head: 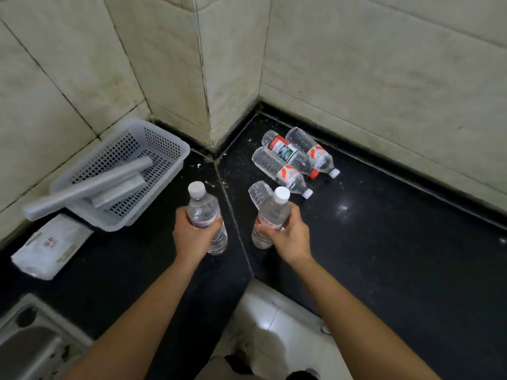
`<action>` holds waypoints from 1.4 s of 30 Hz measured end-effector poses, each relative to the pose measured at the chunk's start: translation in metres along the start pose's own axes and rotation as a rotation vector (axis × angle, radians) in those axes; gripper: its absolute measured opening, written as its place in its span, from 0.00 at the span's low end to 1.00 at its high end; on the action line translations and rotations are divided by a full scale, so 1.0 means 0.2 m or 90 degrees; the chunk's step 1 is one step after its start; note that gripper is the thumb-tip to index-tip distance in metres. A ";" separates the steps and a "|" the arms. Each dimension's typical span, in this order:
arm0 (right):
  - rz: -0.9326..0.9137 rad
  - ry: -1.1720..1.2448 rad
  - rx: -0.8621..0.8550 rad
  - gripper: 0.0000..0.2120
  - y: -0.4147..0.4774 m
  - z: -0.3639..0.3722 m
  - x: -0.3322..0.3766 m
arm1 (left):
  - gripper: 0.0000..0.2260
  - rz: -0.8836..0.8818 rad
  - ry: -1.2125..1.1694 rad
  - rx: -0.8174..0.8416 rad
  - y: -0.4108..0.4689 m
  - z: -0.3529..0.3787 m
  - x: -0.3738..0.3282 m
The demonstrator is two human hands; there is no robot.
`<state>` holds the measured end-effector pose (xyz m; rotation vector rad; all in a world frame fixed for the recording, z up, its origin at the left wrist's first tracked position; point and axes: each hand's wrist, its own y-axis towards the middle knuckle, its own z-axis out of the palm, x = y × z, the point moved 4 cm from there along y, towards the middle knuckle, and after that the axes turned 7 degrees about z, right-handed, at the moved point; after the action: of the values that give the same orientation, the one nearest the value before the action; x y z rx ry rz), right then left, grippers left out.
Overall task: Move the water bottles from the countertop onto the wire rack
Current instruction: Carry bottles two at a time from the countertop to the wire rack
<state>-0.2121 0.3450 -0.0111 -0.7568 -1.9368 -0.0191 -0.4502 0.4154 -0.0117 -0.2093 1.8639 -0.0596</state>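
My left hand (192, 234) grips a clear water bottle (204, 207) with a white cap, held upright above the black countertop (384, 242). My right hand (288, 234) grips another clear bottle (273, 212) with a white cap and a red-and-white label. Behind it lies a further clear bottle (259, 192), partly hidden. Three more bottles lie on their sides near the wall corner: one with a red-and-green label and a red cap (285, 152), and two white-capped ones (312, 152) (279, 171). No wire rack is in view.
A white perforated plastic basket (164, 149) holding grey rolls (87, 187) stands at the left against the tiled wall. A white packet (52, 245) lies in front of it. A metal sink (33, 344) fills the lower left corner. White floor tiles (279, 325) show beyond the counter's inner edge.
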 end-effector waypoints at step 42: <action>0.047 0.324 -0.916 0.38 -2.30 -3.60 -1.79 | 0.15 0.165 -0.358 0.865 -3.74 2.74 -1.45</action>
<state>0.2387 -0.4401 0.1879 -1.5084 -1.1614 -1.5156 0.2388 -0.2326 0.2076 0.8632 0.9631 -0.9385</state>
